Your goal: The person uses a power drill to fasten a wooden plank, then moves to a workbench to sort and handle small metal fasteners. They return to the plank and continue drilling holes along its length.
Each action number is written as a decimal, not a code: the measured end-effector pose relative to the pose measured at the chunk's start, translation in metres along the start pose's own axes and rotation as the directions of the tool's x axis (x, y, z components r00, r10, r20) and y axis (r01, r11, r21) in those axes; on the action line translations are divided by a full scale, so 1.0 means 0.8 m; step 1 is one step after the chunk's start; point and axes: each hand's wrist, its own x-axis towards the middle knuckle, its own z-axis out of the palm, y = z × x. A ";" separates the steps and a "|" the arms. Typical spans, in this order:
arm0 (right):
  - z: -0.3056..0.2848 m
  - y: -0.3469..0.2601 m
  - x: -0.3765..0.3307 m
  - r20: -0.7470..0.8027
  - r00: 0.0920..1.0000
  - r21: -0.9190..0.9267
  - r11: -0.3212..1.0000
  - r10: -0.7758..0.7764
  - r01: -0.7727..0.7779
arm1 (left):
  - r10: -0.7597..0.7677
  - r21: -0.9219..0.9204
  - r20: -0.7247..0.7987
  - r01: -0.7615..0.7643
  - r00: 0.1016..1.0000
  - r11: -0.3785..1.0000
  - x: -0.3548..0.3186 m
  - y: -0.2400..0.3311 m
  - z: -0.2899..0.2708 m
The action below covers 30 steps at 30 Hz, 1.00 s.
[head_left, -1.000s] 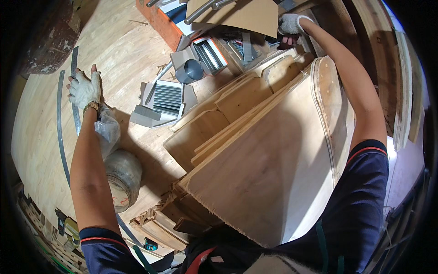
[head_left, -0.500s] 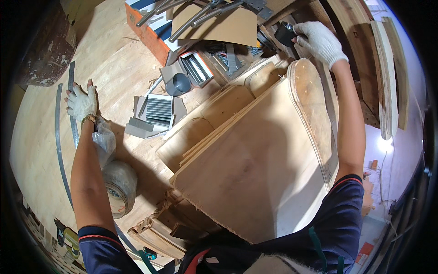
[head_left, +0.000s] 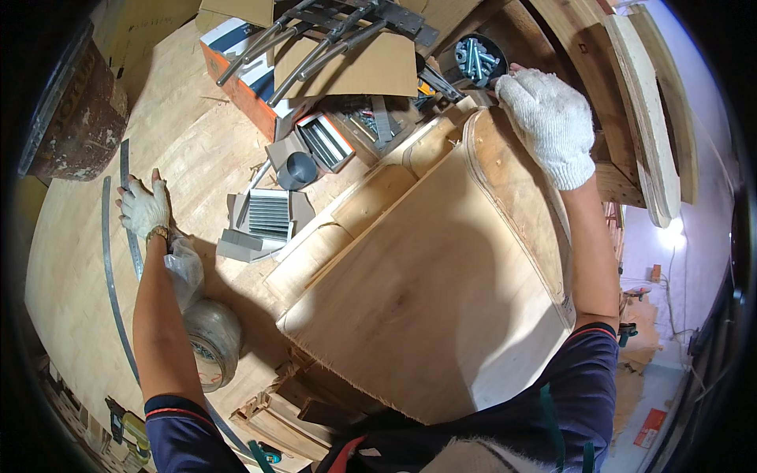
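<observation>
At the right hand's (head_left: 547, 122) fingertips sits a round black cup (head_left: 502, 54), its mouth showing a heap of shiny metal bolts (head_left: 475, 59). That hand is curled closed on the cup's near rim, the knitted glove hiding much of the grip; the cup's underside is out of sight. Below lies a stack of plywood panels (head_left: 394, 307), smooth-faced with splintered edges. Across the wooden counter (head_left: 177, 102), the left hand (head_left: 147, 208) rests flat, fingers spread, grasping nothing, over a thin grey strip (head_left: 124, 162).
</observation>
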 end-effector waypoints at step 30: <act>-0.215 -0.068 -0.102 0.270 0.953 0.704 0.703 -0.135 -0.100 | 0.162 -0.142 0.119 -0.145 0.980 0.979 -0.036 -0.098 0.012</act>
